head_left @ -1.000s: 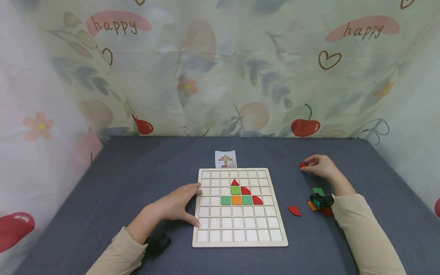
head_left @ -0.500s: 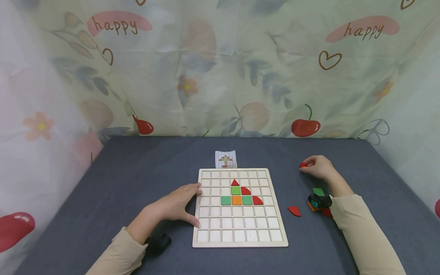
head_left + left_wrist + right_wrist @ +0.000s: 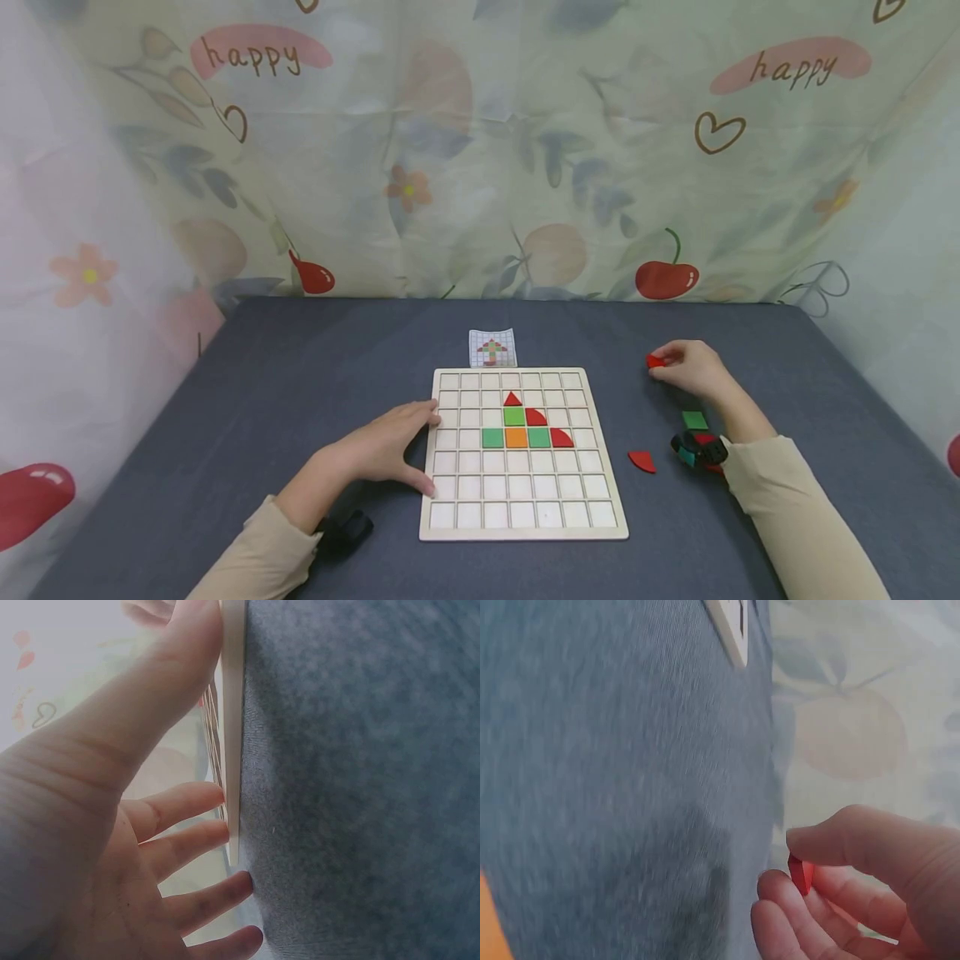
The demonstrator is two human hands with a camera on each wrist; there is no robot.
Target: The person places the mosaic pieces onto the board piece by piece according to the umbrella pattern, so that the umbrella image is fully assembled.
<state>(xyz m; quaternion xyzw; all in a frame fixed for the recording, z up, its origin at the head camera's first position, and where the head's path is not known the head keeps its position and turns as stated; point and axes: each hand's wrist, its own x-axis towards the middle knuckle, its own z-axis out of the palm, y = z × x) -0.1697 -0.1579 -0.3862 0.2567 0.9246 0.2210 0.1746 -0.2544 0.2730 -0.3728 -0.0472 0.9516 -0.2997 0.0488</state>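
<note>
My right hand (image 3: 693, 367) pinches a small red block (image 3: 801, 874) between thumb and fingers, right of the board; the grip hides its full shape. With fingers straight and spread, my left hand (image 3: 382, 446) touches the left edge of the wooden grid board (image 3: 525, 533). In the board's cells lie a red triangle (image 3: 512, 399), a light green square (image 3: 513, 416), an orange square (image 3: 516, 437), two green squares (image 3: 492, 437) and two red quarter circles (image 3: 561, 437).
A pattern card (image 3: 492, 348) stands behind the board. Right of the board lies a loose red quarter circle (image 3: 642, 461). A green square (image 3: 694, 420) and red pieces lie under my right wrist, partly hidden by the wrist camera (image 3: 699, 450).
My right hand has moved slightly left with the red block, which now shows more between the fingers. The left hand and the board have stayed in place.
</note>
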